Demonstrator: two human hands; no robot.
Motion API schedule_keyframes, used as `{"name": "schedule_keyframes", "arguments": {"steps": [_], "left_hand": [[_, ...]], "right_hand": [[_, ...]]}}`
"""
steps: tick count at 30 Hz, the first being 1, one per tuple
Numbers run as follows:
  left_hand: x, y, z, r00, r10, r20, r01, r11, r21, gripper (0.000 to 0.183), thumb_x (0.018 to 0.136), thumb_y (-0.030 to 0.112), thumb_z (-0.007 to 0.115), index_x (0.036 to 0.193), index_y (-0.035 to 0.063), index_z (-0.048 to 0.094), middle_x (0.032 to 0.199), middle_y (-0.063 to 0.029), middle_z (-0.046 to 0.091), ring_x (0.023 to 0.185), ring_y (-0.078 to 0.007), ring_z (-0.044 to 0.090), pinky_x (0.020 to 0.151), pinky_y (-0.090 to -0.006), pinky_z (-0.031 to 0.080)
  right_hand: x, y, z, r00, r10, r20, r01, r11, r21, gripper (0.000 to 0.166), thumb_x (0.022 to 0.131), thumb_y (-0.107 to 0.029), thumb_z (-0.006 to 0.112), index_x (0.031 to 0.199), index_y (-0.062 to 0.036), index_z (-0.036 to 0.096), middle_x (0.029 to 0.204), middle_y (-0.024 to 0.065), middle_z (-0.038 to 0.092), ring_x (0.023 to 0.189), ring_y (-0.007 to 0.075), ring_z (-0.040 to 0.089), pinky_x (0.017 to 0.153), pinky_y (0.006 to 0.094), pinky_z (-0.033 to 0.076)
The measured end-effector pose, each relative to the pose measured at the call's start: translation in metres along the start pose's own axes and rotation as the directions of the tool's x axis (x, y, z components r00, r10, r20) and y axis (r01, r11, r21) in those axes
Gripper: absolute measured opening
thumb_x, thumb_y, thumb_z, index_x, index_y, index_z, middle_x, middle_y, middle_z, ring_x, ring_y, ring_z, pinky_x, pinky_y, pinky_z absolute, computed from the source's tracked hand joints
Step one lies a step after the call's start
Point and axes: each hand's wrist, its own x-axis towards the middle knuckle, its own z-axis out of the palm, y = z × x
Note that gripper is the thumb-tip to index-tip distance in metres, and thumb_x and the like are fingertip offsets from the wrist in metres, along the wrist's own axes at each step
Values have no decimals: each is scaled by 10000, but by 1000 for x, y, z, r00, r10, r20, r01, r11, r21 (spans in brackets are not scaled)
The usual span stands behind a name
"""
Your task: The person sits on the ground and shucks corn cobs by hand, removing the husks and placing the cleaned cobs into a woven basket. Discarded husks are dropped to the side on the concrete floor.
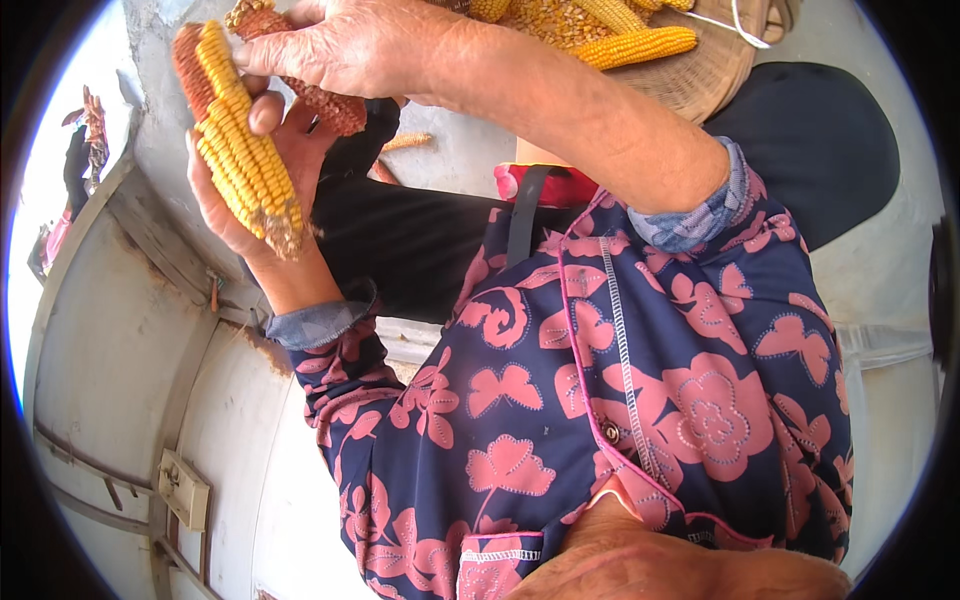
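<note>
My left hand (pixel 300 150) holds a yellow ear of corn (pixel 244 157) with its husk-end stub pointing down towards my wrist. A strip along the ear's upper left side has no kernels and shows reddish cob. My right hand (pixel 341 52) reaches across from the right and grips a bare reddish corn cob (pixel 330 105). The right thumb lies beside the upper part of the ear. Its other fingers are largely hidden behind the hand. Both hands are close together at the upper left.
A round woven basket (pixel 697 79) at the top right holds loose yellow kernels (pixel 551 26) and several ears (pixel 637 49). A corn cob (pixel 406 141) lies on the grey floor between my legs. A pale wall with a switch box (pixel 184 491) stands at the left.
</note>
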Motion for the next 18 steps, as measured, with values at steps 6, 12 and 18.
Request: {"name": "schedule_keyframes", "arguments": {"steps": [6, 12, 18], "left_hand": [[-17, 2, 10, 957, 156, -246, -143, 987, 69, 635, 942, 482, 433, 1342, -9, 382, 1055, -110, 541, 1147, -305, 486, 1054, -467, 354], [-34, 34, 5, 985, 87, -150, -119, 967, -224, 579, 737, 231, 771, 1187, 53, 455, 975, 6, 646, 1260, -371, 369, 885, -456, 402], [-43, 54, -2, 962, 134, -237, -166, 978, -124, 546, 745, 172, 791, 1167, 45, 468, 955, -15, 658, 1264, -370, 372, 868, -457, 418]], "right_hand": [[10, 13, 16, 991, -116, -71, 112, 992, -66, 611, 813, -574, 623, 1039, -12, 702, 983, 176, 698, 920, 274, 676, 864, 332, 514], [3, 57, 15, 836, -521, 171, 545, 756, -363, 725, 937, -621, 361, 1028, 25, 675, 907, 195, 700, 952, 303, 664, 844, 364, 501], [-30, 57, -8, 979, -201, -32, 203, 975, 91, 765, 926, -666, 367, 1031, 34, 656, 807, 168, 670, 867, 264, 649, 822, 345, 493]]}}
